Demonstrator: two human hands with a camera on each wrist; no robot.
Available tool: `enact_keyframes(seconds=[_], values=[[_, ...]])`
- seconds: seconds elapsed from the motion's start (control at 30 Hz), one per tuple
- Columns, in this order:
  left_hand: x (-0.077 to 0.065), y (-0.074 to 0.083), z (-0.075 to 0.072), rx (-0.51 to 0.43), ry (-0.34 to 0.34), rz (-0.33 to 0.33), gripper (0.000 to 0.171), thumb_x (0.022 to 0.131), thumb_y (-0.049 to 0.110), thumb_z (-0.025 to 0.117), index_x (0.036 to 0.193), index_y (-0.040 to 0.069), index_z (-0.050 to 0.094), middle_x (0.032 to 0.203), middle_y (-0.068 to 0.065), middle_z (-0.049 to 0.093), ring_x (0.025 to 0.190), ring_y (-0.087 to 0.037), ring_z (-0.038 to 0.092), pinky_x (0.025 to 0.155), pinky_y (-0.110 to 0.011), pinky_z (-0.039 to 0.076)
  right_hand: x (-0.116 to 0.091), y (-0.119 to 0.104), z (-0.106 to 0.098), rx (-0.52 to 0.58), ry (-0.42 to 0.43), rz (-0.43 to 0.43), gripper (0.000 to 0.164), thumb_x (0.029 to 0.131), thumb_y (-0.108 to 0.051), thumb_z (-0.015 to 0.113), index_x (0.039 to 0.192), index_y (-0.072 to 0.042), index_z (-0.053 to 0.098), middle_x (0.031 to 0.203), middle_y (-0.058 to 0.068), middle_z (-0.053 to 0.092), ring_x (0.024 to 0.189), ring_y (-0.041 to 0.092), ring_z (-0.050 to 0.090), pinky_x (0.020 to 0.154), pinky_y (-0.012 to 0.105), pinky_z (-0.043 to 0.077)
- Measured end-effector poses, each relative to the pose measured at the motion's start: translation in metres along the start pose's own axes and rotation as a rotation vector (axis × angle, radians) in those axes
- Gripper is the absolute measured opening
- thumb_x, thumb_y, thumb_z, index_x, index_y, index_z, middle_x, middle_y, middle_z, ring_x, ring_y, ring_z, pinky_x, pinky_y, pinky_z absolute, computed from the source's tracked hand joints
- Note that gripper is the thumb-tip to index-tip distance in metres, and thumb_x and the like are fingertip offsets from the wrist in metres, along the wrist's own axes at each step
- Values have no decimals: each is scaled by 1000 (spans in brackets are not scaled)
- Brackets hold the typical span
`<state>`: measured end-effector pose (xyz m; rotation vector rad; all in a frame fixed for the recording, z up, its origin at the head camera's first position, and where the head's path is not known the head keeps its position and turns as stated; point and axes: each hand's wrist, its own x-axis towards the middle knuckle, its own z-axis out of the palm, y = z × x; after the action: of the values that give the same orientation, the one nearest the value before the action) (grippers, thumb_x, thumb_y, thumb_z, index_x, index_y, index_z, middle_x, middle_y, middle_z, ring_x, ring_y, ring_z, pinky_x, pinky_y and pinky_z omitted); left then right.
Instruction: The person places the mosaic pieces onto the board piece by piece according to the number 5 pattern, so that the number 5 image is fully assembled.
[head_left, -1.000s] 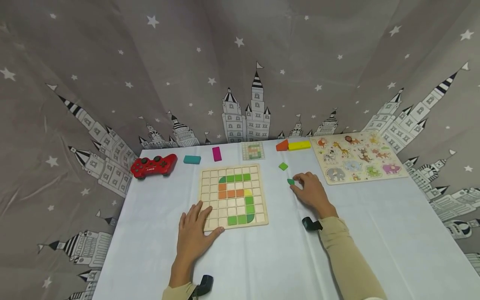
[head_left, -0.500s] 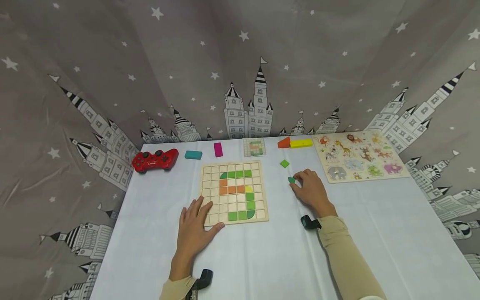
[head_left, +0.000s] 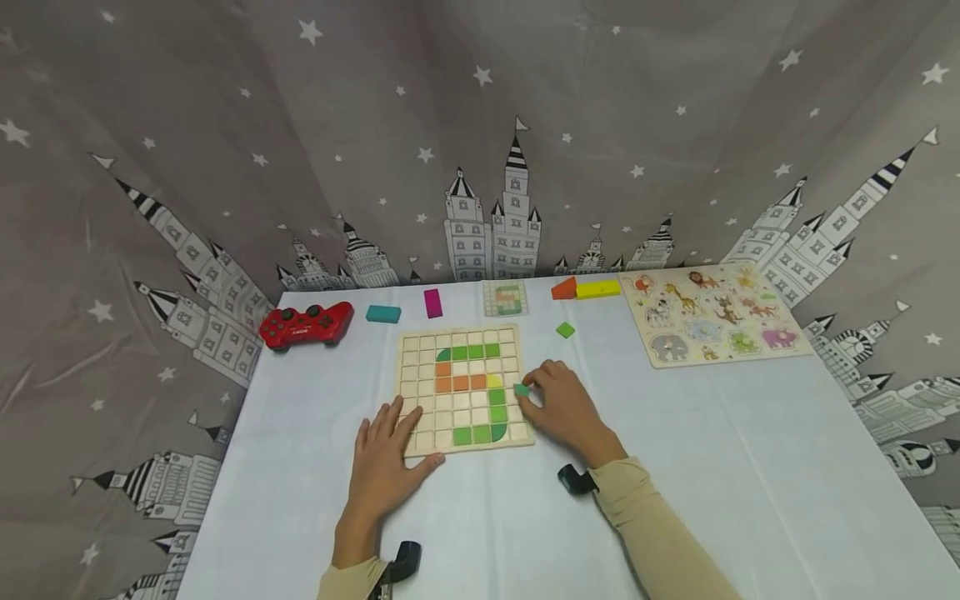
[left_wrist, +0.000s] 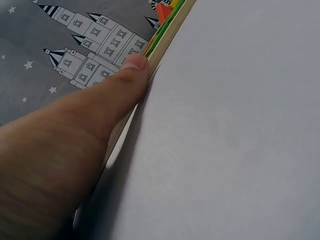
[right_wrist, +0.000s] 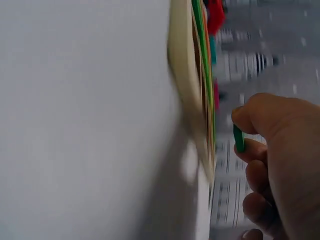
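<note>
A wooden grid board (head_left: pixel 408 358) lies on the white table. Green, orange and yellow tiles sit in it in a figure like a 5. With fingers spread, my left hand (head_left: pixel 384 468) rests on its near left corner; in the left wrist view the thumb (left_wrist: pixel 131 67) touches the near edge. Between thumb and index finger, my right hand (head_left: pixel 567 412) pinches a dark green tile (head_left: pixel 521 390) at the board's right edge. The right wrist view shows this tile (right_wrist: pixel 239 139) edge-on, above the table.
Behind the board lie a small pattern card (head_left: pixel 506 298), a magenta block (head_left: pixel 433 303) and a teal block (head_left: pixel 383 314). A red game controller (head_left: pixel 306 326) is at left. A light green tile (head_left: pixel 566 330), an orange block (head_left: pixel 564 288), a yellow block (head_left: pixel 597 289) and an animal puzzle (head_left: pixel 714 317) lie right.
My right hand has moved left with the dark green tile, from the table right of the board to the board's right edge. My left hand has stayed at the board's corner.
</note>
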<state>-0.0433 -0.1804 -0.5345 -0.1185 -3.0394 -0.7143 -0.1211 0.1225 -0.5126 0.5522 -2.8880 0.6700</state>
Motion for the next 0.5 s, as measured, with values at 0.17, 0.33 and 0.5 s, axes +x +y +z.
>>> enact_keyframes(seconds=[0.17,0.33,0.5], values=[[-1,-1,-3,-15,-32,-9,88,81,62,75,152,18,48,169,-15,27,157,-39,20,126,-64,10,-6,-56,13,-8,-71,-170,22,92,-35,72,102,-16,74,88,-5,59,79,10,47,73,28,46],[-1,-4,-4,-24,-41,2,86,82,60,75,153,18,48,169,-15,25,157,-39,18,126,-63,9,-4,-92,28,-37,-83,-274,19,93,-36,72,98,-18,75,87,-6,61,77,9,50,71,26,47],[0,-4,-3,-22,-50,8,85,83,57,75,153,19,47,170,-15,24,158,-39,17,126,-63,8,-3,-105,41,-90,-121,-284,18,94,-37,71,96,-20,75,89,-6,63,78,11,51,66,23,43]])
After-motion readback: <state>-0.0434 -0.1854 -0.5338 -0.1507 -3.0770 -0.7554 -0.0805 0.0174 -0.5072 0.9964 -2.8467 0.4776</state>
